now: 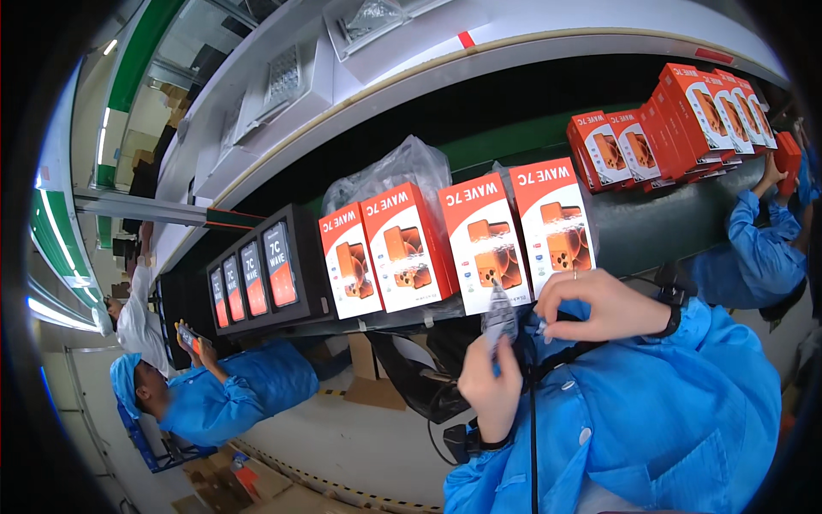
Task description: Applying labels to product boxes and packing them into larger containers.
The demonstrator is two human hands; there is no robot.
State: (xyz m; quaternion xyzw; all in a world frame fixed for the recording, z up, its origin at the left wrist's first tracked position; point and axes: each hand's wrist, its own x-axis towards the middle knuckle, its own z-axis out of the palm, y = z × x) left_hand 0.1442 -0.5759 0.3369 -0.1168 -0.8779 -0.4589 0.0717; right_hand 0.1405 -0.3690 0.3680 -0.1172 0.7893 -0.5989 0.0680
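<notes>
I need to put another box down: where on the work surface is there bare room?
The widest bare patch is the dark green surface between the rightmost near box and the red box stacks farther right. Leftward it is crowded: the other three near boxes, the black phone tray close beside them, and clear plastic behind.

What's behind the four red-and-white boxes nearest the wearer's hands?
Crumpled clear plastic shows above the two left boxes, with a little more between the tops of the right pair. Anything lower behind the boxes is covered and can't be seen.
</notes>
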